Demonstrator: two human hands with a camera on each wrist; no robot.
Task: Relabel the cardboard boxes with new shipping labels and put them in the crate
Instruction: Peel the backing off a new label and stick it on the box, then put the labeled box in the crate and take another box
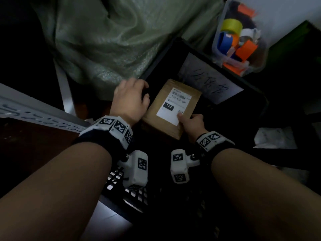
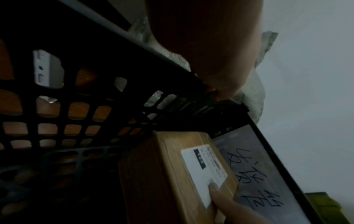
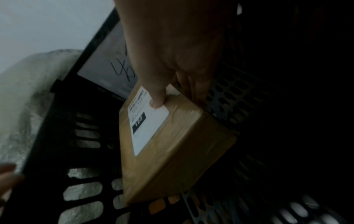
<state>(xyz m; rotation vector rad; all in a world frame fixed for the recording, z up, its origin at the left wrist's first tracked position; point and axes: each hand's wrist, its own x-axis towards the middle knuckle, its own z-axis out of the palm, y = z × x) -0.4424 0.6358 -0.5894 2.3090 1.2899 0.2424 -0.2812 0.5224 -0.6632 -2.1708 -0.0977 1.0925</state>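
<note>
Crate (image 1: 257, 101), black, latticed walls, handwritten sheet (image 1: 211, 80) against far wall. Cardboard box (image 1: 166, 126) inside crate, shipping label (image 1: 173, 106) facing up. Right hand (image 1: 192, 124) grips box's near corner, thumb on label. Left hand (image 1: 131, 100) rests on crate rim, fingers loosely curled, holding nothing. Clear bin (image 1: 217, 40) of tape rolls beside crate.

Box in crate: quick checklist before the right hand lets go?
1. Label on box: ok, white label on top face.
2. Box inside crate walls: ok.
3. Box resting on crate floor: cannot tell; looks tilted in right wrist view.
4. Right hand grip: ok, thumb on label, fingers under the edge.
5. Left hand clear of box: ok, on crate rim.
</note>
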